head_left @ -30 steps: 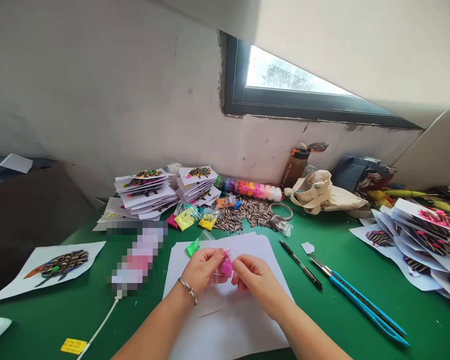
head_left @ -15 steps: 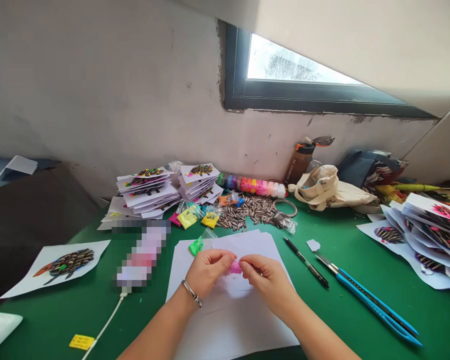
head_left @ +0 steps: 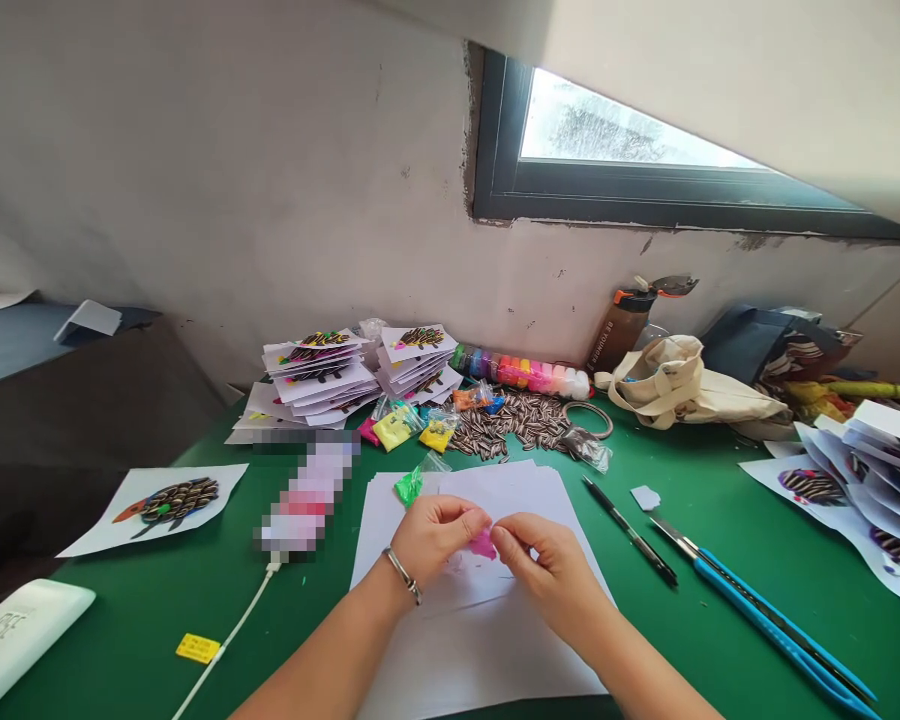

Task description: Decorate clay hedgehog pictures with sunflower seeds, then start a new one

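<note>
My left hand (head_left: 436,535) and my right hand (head_left: 546,560) meet over a stack of white paper (head_left: 480,600) on the green table (head_left: 720,600). Both pinch a small clear bag with pink clay (head_left: 483,545) between thumb and fingers. A silver bracelet (head_left: 405,577) circles my left wrist. A small green clay bag (head_left: 409,487) lies on the paper just beyond my left hand.
Sunflower seeds (head_left: 521,418), clay bags (head_left: 397,425), a row of clay pots (head_left: 521,372) and stacks of finished pictures (head_left: 322,375) lie at the back. A black pen (head_left: 630,530) and blue tool (head_left: 780,625) lie right; more pictures (head_left: 862,480) far right. A seed picture (head_left: 169,500) and white power bank (head_left: 15,635) lie left.
The view has shifted left, so everything sits further right in frame. My hands have closed in tighter on the pink clay bag, which now shows less between the fingers.
</note>
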Motion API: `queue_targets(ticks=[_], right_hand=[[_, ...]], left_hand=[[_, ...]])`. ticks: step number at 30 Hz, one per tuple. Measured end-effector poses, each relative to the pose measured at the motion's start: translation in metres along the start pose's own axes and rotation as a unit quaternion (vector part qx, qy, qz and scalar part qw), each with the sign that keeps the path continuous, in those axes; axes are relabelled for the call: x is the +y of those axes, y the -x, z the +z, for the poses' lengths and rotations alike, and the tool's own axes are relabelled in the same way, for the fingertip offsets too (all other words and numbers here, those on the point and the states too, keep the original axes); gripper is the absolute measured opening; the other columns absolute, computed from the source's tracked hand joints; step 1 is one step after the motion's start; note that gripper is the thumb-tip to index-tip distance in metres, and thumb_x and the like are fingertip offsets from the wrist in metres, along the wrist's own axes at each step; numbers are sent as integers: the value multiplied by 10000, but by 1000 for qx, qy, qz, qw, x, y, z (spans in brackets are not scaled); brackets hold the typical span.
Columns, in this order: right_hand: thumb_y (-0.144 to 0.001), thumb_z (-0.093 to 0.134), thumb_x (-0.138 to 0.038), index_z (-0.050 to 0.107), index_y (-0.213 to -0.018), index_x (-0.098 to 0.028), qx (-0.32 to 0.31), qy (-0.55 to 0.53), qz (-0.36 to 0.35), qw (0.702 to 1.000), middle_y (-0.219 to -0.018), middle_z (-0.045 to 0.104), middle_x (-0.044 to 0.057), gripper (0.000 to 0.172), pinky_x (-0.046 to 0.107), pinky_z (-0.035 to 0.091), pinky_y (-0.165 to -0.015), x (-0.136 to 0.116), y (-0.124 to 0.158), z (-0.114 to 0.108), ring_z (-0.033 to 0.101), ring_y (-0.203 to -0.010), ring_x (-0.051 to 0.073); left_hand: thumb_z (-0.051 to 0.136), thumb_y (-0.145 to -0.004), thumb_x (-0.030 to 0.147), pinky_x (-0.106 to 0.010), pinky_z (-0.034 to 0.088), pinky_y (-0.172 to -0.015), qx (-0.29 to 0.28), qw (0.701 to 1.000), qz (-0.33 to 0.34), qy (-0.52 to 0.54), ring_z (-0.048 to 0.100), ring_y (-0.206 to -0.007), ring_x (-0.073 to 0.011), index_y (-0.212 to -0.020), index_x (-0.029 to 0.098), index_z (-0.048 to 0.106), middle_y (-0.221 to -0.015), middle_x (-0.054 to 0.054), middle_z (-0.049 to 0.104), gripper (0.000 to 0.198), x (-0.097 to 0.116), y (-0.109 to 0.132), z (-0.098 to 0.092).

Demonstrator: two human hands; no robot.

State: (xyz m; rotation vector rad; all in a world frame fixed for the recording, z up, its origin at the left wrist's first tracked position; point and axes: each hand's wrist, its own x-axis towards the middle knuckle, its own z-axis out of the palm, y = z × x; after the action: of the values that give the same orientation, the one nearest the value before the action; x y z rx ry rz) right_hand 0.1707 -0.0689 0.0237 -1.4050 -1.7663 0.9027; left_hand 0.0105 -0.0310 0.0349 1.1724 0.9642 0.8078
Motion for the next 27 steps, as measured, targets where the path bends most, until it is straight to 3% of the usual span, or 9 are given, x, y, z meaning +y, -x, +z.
queue_targets(ticks=[3, 6, 8, 10, 13, 17, 27], right_hand=[[-877, 422, -389, 623, -725, -208, 6, 11, 5, 1000, -696, 609, 19, 311, 253, 398, -604, 6, -4, -6, 526, -657, 157], [-862, 456, -374, 644, -883, -229, 56, 63, 14, 996, -866, 654, 47, 238, 295, 442, -686, 20, -8, -16, 571, -799, 201], [-852, 475, -335, 634, -995, -233, 61, 117, -19, 991, -997, 644, 70, 237, 346, 450, -784, 28, -8, -18, 560, -940, 236], [-841, 492, -283, 598, -1109, -237, 25, 170, -75, 982, -1145, 595, 82, 292, 407, 402, -914, 29, -5, -15, 484, -1113, 266], [-818, 520, -224, 520, -1217, -256, -72, 223, -132, 963, -1296, 501, 67, 401, 473, 286, -1026, 20, 2, -3, 353, -1255, 285], [-834, 499, -190, 512, -1194, -283, -163, 236, -172, 943, -1311, 484, 41, 372, 443, 259, -1046, 3, 7, 9, 361, -1250, 242], [-809, 533, -166, 565, -1088, -270, -160, 245, -182, 939, -1217, 538, 28, 300, 406, 296, -1014, -3, 12, 10, 411, -1183, 237]], left_hand=[[721, -653, 400, -229, 455, -545, 64, 998, -12, 25, 593, -581, -166, -656, 139, 718, -625, -66, 670, 261, 0, -5, -10], [742, -622, 444, -248, 481, -582, 135, 988, 2, 75, 611, -602, -164, -733, 122, 706, -661, -73, 676, 343, -5, -13, -29], [745, -619, 453, -218, 448, -517, 169, 984, 22, 51, 583, -546, -134, -762, 115, 702, -637, -57, 664, 369, -10, -19, -42], [743, -615, 468, -193, 384, -433, 202, 978, 36, 41, 530, -463, -103, -792, 113, 701, -589, -34, 643, 399, -16, -25, -54], [735, -634, 459, -194, 399, -469, 208, 976, 46, 41, 558, -516, -110, -781, 109, 698, -645, -47, 661, 381, -22, -30, -62], [731, -649, 446, -201, 426, -525, 208, 976, 51, 48, 580, -573, -120, -764, 107, 697, -670, -55, 668, 360, -23, -32, -62], [715, -662, 465, -208, 422, -492, 189, 978, 34, 78, 552, -521, -110, -748, 106, 673, -616, -38, 637, 371, -16, -28, -55]])
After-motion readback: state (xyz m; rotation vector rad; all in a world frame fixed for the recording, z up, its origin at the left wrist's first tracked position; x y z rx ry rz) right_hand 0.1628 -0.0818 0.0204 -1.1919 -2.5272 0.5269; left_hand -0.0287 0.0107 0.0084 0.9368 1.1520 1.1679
